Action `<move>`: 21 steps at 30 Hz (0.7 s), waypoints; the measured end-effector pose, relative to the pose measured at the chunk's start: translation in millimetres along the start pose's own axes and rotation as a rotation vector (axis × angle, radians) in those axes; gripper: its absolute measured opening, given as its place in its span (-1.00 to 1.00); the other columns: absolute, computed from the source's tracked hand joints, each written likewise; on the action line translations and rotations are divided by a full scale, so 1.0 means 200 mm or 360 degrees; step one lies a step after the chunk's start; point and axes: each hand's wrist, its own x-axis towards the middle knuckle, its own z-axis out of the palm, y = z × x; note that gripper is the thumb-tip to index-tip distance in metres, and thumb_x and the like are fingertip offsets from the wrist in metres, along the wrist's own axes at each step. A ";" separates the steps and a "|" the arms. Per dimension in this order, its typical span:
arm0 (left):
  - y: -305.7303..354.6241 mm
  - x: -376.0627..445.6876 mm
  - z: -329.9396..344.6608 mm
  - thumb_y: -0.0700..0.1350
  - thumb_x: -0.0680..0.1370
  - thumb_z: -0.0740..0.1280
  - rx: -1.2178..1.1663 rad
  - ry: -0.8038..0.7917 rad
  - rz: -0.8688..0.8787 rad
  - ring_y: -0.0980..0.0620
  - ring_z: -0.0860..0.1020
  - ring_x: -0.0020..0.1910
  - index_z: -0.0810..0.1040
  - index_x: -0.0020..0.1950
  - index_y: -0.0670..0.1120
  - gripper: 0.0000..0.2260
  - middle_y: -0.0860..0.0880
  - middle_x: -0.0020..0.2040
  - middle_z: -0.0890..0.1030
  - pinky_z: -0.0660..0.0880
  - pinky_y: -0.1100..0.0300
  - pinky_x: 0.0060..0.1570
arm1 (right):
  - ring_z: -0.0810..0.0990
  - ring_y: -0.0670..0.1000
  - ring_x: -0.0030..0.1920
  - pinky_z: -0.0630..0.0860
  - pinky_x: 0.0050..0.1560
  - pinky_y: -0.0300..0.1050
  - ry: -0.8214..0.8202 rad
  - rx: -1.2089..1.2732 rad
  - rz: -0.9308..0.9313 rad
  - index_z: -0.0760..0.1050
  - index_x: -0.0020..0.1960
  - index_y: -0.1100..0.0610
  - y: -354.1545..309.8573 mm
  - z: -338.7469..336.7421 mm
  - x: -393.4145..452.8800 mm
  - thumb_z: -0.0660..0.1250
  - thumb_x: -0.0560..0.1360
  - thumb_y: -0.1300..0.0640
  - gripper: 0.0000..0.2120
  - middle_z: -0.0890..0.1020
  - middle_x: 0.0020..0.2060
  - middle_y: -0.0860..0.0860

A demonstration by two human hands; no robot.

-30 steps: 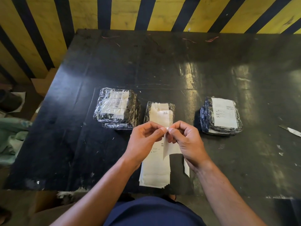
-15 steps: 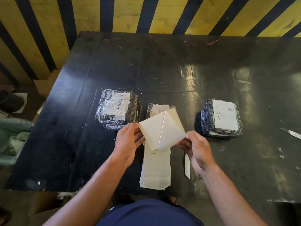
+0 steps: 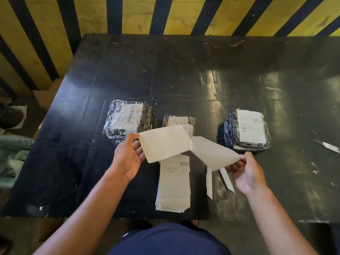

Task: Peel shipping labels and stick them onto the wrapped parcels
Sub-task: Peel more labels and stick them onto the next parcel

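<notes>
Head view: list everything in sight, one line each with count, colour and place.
wrapped parcels: 3, dark under clear film, row mid-table
peeled label: 1, white, held left
backing sheet: 1, white, held right, still joined to label
label stack: 1, white, near table edge
paper strips: 2, white, right of stack
blade: 1, silvery, far right
table: 1, black
wall: yellow with black stripes
left hand: pinches label
right hand: pinches backing

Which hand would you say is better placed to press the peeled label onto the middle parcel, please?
Left, probably. The left hand holds the sheet directly over the middle parcel; the right hand holds the other sheet off to its right.
</notes>
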 end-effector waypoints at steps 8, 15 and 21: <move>-0.02 0.00 -0.01 -0.08 0.69 0.25 0.0136 0.0091 0.0100 -0.05 0.75 -0.02 0.54 0.15 -0.09 -0.87 -0.11 0.04 0.76 0.65 0.02 0.03 | 0.58 -0.09 -0.30 0.56 -0.24 -0.13 0.0034 -0.0627 -0.0640 0.42 -0.18 0.11 -0.06 -0.14 0.06 0.18 0.62 0.29 -0.78 0.55 -0.25 0.05; -0.13 -0.01 0.02 -0.12 0.69 0.23 0.0262 0.0058 0.0037 -0.02 0.75 -0.11 0.58 0.11 -0.13 -0.84 -0.13 0.02 0.76 0.66 0.09 -0.12 | 0.49 0.02 -0.36 0.48 -0.23 0.01 0.0086 -0.1777 -0.0944 0.45 -0.16 0.15 0.13 -0.22 0.18 0.37 0.55 0.18 -0.85 0.56 -0.39 -0.01; -0.22 -0.03 0.05 -0.12 0.70 0.24 0.0313 0.0016 -0.0017 -0.06 0.73 -0.07 0.58 0.22 -0.20 -0.79 -0.19 0.10 0.75 0.66 0.06 -0.11 | 0.62 0.09 -0.31 0.55 -0.31 0.03 0.0012 -0.2301 -0.0807 0.40 -0.15 0.04 0.31 -0.24 0.25 0.36 0.56 0.06 -0.83 0.62 -0.33 0.01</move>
